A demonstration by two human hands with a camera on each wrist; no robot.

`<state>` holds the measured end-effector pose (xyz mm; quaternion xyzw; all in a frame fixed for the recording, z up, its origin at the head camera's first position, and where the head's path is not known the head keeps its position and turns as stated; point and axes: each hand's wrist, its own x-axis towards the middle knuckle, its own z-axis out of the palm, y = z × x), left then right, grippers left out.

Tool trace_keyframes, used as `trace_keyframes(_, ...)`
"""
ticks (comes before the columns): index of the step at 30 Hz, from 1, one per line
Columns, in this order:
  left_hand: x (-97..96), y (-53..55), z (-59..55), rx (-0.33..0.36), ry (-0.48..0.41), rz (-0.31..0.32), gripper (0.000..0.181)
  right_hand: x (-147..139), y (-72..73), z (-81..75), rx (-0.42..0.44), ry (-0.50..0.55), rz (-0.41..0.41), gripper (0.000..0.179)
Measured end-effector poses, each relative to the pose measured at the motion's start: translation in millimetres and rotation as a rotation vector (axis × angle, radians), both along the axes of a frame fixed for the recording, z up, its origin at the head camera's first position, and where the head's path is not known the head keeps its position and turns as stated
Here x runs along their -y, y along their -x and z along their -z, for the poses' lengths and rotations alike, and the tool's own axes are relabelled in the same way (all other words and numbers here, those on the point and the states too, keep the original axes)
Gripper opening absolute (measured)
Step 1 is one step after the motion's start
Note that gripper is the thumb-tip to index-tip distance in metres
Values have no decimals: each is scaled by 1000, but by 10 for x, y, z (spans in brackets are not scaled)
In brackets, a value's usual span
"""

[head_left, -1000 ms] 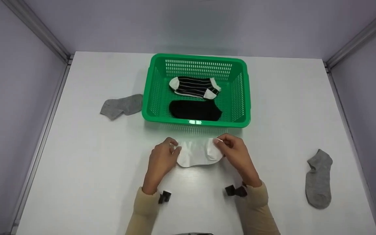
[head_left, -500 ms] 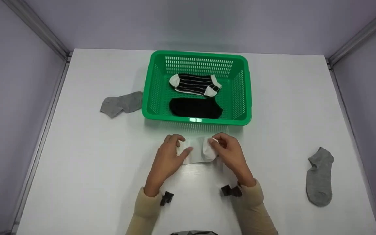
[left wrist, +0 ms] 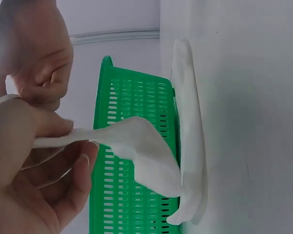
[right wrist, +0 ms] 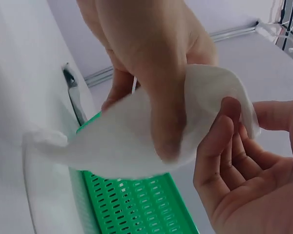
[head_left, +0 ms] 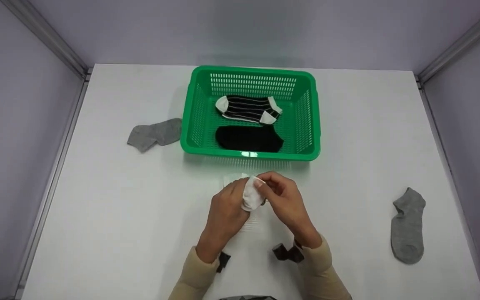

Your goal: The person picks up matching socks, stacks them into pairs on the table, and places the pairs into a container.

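At the left, a grey sock (head_left: 154, 134) lies on the counter (head_left: 98, 208), its right end meeting the left side of a green basket (head_left: 215, 153). Inside the basket, a striped sock (head_left: 246, 109) lies on the far side and a black sock (head_left: 248, 138) on the near side.

Nearer than the basket, a white sock (head_left: 253, 194) is held raised between the two sets of fingers, its loose end drooping toward white fabric (left wrist: 189, 136) on the counter. Whether that fabric is a separate sock cannot be told.

On its left, the left hand (head_left: 226, 210) grasps the sock, thumb along one face and the other fingers behind the cloth. The back of this hand faces up, and its forearm slants in from the near side, leaning right.

On its right, the right hand (head_left: 283, 202) pinches the sock's edge between thumb and fingertips, the remaining fingers bent. It angles toward the far left, its forearm coming from the near right.

At the right, well apart from both hands, another grey sock (head_left: 407, 227) lies with its toe end nearest.
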<state>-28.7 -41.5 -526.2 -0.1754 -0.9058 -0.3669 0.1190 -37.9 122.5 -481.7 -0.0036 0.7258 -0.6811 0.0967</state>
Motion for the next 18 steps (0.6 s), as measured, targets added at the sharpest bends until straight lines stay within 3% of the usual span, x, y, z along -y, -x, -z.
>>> trace_keyframes(6,114,39,-93,170,-307,5,36,-22,79,218,20,-91,123,33)
trace_keyframes(8,156,44,-143,252,-456,29,33,-37,98,310,71,-128,107,43)
trace_keyframes(10,190,44,-187,342,-581,35,31,-68,108,393,137,-104,39,51)
trace_keyframes(14,244,63,-230,527,-743,-37,40,-160,118,524,241,148,-134,54)
trace_keyframes(16,270,87,-207,574,-760,-83,44,-204,127,567,273,271,-196,49)
trace_keyframes(18,299,120,-160,587,-750,-109,46,-238,133,587,302,349,-197,42)
